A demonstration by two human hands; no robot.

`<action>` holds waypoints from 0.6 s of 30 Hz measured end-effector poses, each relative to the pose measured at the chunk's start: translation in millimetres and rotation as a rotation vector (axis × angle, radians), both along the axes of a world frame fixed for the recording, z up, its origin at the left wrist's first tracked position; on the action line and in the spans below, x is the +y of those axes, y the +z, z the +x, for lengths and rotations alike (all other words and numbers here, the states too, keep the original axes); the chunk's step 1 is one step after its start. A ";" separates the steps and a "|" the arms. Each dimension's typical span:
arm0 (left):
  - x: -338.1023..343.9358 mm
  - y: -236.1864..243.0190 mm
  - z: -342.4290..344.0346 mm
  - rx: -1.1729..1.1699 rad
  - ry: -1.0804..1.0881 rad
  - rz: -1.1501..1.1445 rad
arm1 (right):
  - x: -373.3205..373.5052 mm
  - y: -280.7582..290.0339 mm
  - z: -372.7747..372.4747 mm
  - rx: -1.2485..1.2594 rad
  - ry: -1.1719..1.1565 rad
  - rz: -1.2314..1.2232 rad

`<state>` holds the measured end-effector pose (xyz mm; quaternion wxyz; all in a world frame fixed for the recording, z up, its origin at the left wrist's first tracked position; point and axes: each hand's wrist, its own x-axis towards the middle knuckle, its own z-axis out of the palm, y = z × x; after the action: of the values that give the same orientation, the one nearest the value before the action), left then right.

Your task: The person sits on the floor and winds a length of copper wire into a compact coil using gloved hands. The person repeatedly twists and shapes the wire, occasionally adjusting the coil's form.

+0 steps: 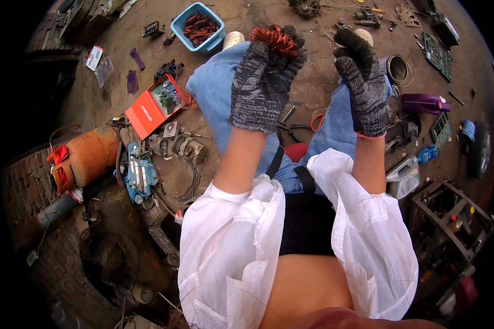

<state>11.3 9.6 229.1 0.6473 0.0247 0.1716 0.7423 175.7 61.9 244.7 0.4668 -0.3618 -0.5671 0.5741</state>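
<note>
My left hand (262, 88), in a dark grey knitted glove, is closed round a tangled bundle of copper wire (276, 41). Reddish strands stick out past the fingers, above my left knee. My right hand (363, 88) wears a matching glove and is raised over my right knee. Its fingers are loosely bent and apart, with nothing visible in them. Beyond my left knee stands a light blue plastic basin (220, 39) holding more reddish copper wire (199, 29).
An open red box (146, 114) with circuit boards lies left, near an orange gas cylinder (90, 159). Motor parts (187, 148) lie beside my left leg. A purple casing (424, 103), a white jug (403, 176) and a metal frame (450, 219) are at right.
</note>
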 end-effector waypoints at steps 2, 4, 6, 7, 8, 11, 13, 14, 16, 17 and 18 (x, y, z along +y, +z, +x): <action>3.6 1.8 -21.1 0.053 0.084 -0.009 | 22.6 -34.0 -7.8 -0.017 -0.148 -0.050; 12.7 -5.8 -43.1 0.103 0.138 -0.016 | 44.9 -87.8 -6.4 -0.105 -0.196 -0.160; 19.0 -13.7 -64.3 0.110 0.169 -0.032 | 60.4 -157.5 -8.5 -0.280 -0.183 -0.230; 21.8 -17.7 -73.9 0.112 0.170 -0.023 | 67.2 -201.3 -9.2 -0.362 -0.149 -0.256; 26.8 -19.9 -78.1 0.130 0.196 -0.051 | 74.7 -263.8 -4.5 -0.417 -0.212 -0.287; 35.6 -19.6 -83.9 0.129 0.232 -0.063 | 76.2 -407.3 9.8 -0.667 -0.298 -0.484; 44.0 -27.1 -86.9 0.018 0.171 0.033 | 65.0 -489.4 25.4 -0.862 -0.383 -0.436; 50.3 -27.8 -83.7 0.081 0.204 -0.076 | 60.4 -514.8 31.3 -0.981 -0.408 -0.412; 51.0 -35.6 -84.5 -0.003 0.212 -0.083 | 45.1 -522.5 25.4 -1.289 -0.320 -0.339; 51.4 -40.6 -85.9 -0.049 0.215 -0.083 | 45.1 -521.1 22.4 -1.276 -0.298 -0.387; 51.8 -48.5 -85.7 -0.016 0.227 -0.119 | 47.2 -517.3 19.5 -1.261 -0.281 -0.435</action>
<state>-74.3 61.3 180.6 0.5606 -0.0395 0.2118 0.7995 195.1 109.1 -272.6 0.0339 -0.7831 -0.5499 0.2885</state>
